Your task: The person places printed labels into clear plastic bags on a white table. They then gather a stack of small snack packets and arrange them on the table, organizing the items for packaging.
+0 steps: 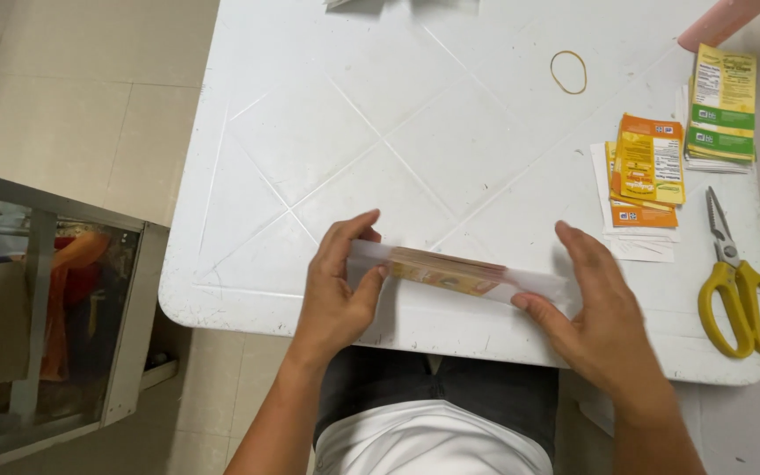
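Near the front edge of the white desk (310, 132), the left hand (334, 295) and right hand (595, 312) each close loosely on one end of a flat stack of labels (455, 273). Toward the right edge lie more orange labels (648, 167), yellow scissors (736, 281) and a rubber band (568, 71).

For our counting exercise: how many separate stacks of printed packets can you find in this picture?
3. One green-and-yellow stack at the table's far right edge, one orange stack beside it, and one bundle held between both hands. More may lie beyond the frame.
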